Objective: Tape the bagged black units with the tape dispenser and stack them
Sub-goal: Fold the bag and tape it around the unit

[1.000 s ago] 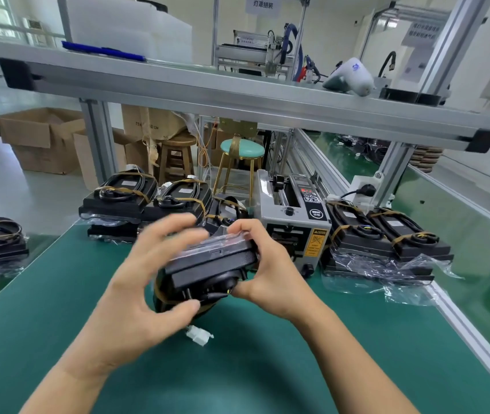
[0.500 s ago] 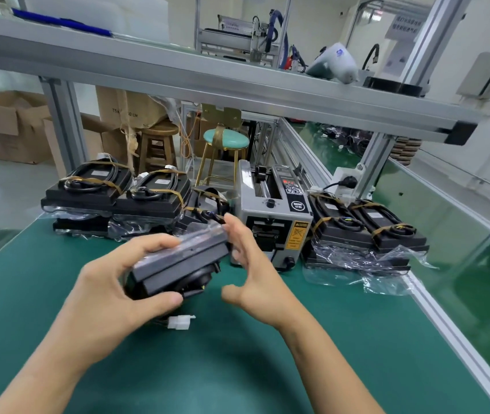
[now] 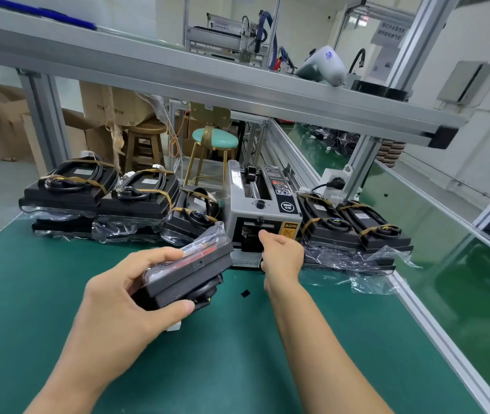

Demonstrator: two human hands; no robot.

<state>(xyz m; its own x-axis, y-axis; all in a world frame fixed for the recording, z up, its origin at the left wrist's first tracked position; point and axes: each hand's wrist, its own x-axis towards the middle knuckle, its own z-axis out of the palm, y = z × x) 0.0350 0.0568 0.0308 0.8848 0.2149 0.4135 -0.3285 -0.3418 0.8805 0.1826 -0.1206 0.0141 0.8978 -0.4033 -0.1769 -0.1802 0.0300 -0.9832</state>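
Observation:
My left hand (image 3: 124, 297) grips a bagged black unit (image 3: 190, 273) and holds it tilted above the green table (image 3: 237, 369). A white connector (image 3: 175, 327) hangs under that unit. My right hand (image 3: 281, 252) reaches to the outlet slot of the grey tape dispenser (image 3: 263, 210), thumb forward at the slot. Its fingertips are hidden behind the hand, so any tape between them is out of sight. Bagged, taped units sit stacked left of the dispenser (image 3: 67, 192) and right of it (image 3: 354, 228).
An aluminium shelf (image 3: 208, 85) crosses overhead on upright posts. The table's metal edge rail (image 3: 434, 330) runs along the right. A small black scrap (image 3: 245, 293) lies on the mat. Stools and cardboard boxes stand behind the table.
My right hand let go of the unit and moved forward to the dispenser's outlet. My left hand keeps the unit alone, shifted left and lower.

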